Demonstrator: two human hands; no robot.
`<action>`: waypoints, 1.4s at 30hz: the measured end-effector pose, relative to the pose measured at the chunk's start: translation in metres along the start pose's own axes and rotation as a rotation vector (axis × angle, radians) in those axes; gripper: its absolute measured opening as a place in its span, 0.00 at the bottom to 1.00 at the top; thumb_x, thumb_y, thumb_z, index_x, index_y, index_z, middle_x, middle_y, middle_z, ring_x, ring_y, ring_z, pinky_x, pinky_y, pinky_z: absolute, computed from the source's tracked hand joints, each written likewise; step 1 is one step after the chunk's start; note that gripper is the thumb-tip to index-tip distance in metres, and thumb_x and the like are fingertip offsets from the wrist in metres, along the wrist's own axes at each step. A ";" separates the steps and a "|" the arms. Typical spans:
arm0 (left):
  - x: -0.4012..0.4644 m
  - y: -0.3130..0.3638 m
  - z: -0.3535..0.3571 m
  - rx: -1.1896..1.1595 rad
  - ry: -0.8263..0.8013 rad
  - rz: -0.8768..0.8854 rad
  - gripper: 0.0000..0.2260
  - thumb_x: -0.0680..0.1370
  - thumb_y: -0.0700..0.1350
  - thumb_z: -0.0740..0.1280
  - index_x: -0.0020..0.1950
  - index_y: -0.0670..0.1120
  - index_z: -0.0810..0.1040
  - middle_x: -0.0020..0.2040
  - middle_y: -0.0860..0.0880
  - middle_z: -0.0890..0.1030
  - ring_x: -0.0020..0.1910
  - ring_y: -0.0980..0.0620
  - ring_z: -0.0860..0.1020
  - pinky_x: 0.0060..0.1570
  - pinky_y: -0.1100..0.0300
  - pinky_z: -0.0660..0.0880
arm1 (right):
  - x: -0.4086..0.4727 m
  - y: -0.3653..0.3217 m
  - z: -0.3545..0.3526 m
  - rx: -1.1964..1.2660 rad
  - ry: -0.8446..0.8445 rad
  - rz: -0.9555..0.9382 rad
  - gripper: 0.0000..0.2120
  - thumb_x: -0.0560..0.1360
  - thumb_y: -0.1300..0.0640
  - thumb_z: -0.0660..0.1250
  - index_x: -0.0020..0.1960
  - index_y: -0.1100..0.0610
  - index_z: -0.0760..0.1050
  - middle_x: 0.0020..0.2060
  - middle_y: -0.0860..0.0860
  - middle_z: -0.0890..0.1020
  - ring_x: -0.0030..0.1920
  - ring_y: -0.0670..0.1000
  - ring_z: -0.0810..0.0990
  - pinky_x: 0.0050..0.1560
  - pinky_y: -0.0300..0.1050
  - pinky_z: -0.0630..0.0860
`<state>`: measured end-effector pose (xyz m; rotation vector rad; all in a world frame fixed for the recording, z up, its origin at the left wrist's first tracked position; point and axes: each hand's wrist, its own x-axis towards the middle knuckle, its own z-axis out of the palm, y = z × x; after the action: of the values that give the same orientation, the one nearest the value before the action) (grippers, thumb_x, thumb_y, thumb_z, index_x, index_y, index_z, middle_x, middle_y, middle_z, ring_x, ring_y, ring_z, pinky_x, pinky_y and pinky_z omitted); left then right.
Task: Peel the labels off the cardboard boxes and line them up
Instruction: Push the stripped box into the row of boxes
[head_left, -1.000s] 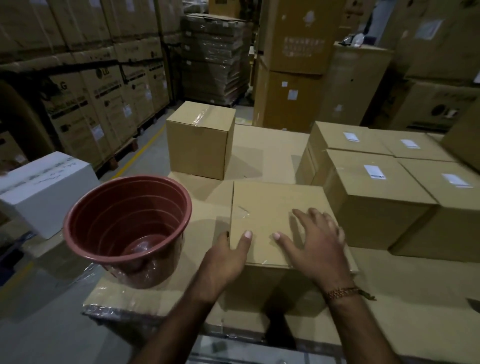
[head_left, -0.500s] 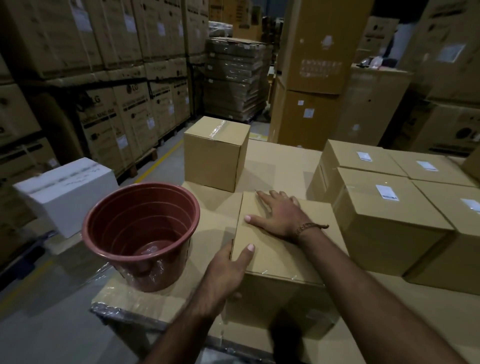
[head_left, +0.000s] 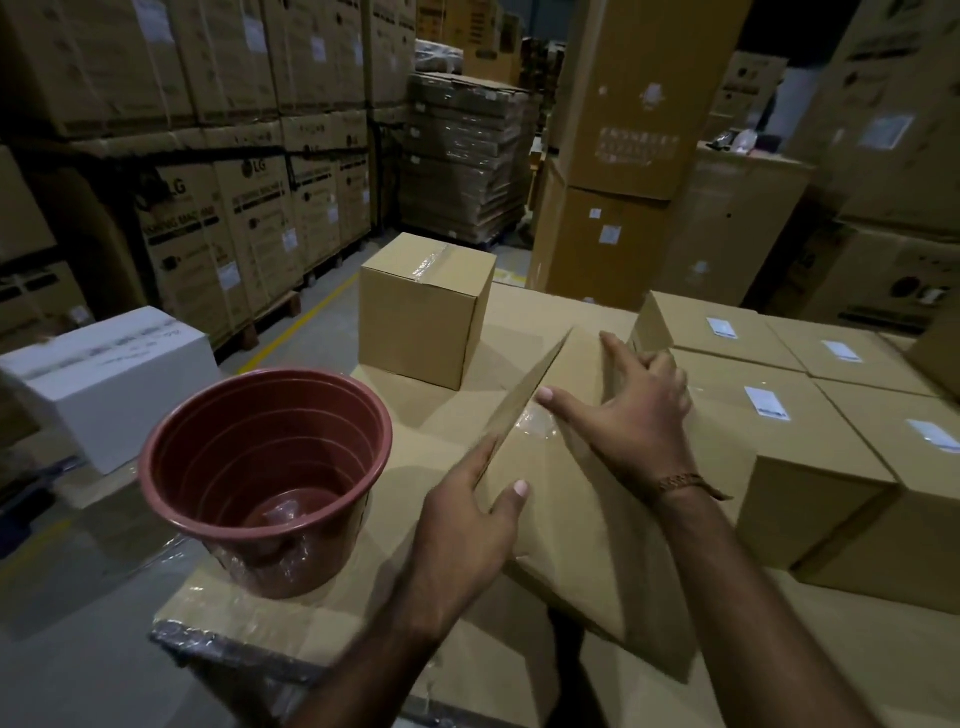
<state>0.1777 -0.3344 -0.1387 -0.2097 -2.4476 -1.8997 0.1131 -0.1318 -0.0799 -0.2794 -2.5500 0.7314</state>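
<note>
A plain cardboard box (head_left: 561, 499) in front of me is tipped up on its right side, its left edge raised off the cardboard work surface (head_left: 322, 623). My left hand (head_left: 467, 525) grips its near left edge, thumb on top. My right hand (head_left: 634, 410) holds the far right edge, fingers curled over it. No label shows on its visible face, only clear tape. To the right stand several boxes with white labels (head_left: 766, 402) on top. One unlabelled taped box (head_left: 426, 306) stands at the back.
A reddish-brown plastic bucket (head_left: 265, 478) stands at the left of the surface, close to the edge. A white box (head_left: 109, 384) sits on the floor beyond it. Tall stacks of cartons (head_left: 218, 218) line the aisle at the left and back.
The box lay flat; now its left side is lifted and it tilts toward the right. My right hand has moved from the top face to the far right edge.
</note>
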 end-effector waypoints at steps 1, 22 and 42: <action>0.004 -0.001 -0.003 0.019 -0.003 0.042 0.28 0.80 0.52 0.71 0.79 0.64 0.68 0.72 0.68 0.73 0.72 0.66 0.70 0.71 0.64 0.70 | -0.001 0.000 -0.008 0.016 0.040 0.004 0.56 0.59 0.16 0.71 0.81 0.38 0.64 0.62 0.48 0.67 0.67 0.54 0.65 0.70 0.58 0.69; 0.087 -0.041 -0.002 0.875 -0.318 0.325 0.36 0.82 0.38 0.68 0.84 0.61 0.56 0.84 0.60 0.55 0.84 0.57 0.49 0.82 0.45 0.51 | -0.079 0.095 0.047 0.057 -0.031 0.181 0.36 0.74 0.31 0.72 0.80 0.35 0.68 0.77 0.52 0.70 0.73 0.55 0.73 0.65 0.54 0.80; 0.183 -0.008 -0.090 1.237 -0.346 0.001 0.22 0.86 0.59 0.56 0.80 0.57 0.67 0.81 0.49 0.68 0.82 0.39 0.57 0.79 0.35 0.52 | -0.008 0.037 0.112 0.089 -0.118 0.103 0.21 0.87 0.43 0.59 0.79 0.43 0.72 0.75 0.52 0.78 0.76 0.55 0.74 0.73 0.52 0.73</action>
<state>-0.0094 -0.4082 -0.1034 -0.4703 -3.2539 -0.0793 0.0670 -0.1538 -0.1868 -0.3496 -2.6204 0.9226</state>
